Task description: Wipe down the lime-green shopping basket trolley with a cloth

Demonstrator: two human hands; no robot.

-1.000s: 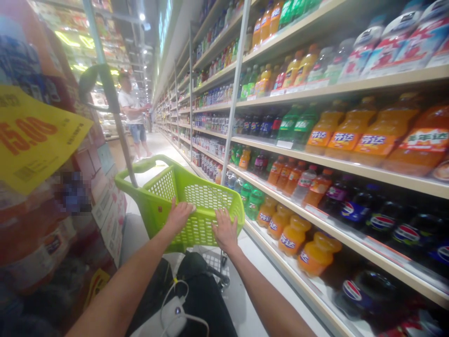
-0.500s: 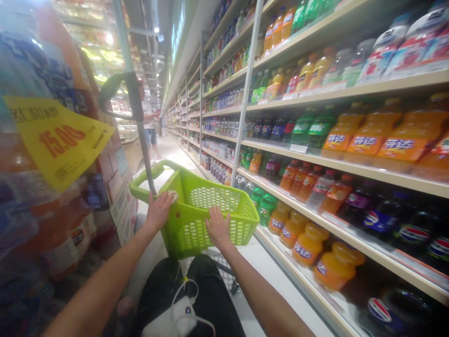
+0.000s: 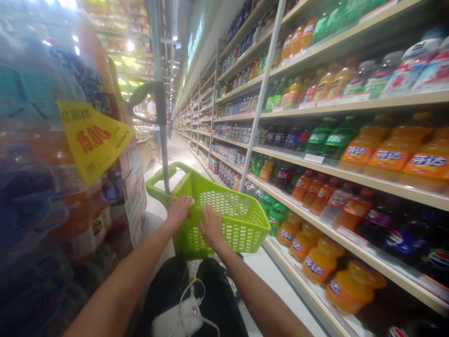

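Observation:
A lime-green plastic shopping basket point(image 3: 242, 227) with perforated sides and a long pull handle point(image 3: 162, 112) is before my knees. My left hand point(image 3: 178, 210) is closed over the basket's near rim, beside the foot of the pull handle. Something small and whitish shows at its fingertips, too small to name. My right hand point(image 3: 211, 229) lies against the near side of the basket, fingers stretched up to the rim and slightly apart. The part of the basket's inside that I can see shows only its perforated wall.
Shelves of bottled drinks point(image 3: 354, 150) run along the right side of the aisle. On the left, close by, are large packs of bottles point(image 3: 31, 201) with a yellow price sign point(image 3: 94, 140). A person point(image 3: 154, 117) stands farther down. A white device with cables point(image 3: 177, 318) hangs at my lap.
My right hand has slid left along the basket's side, nearer to my left hand. The whole scene has shifted right in view. My left hand stays on the rim.

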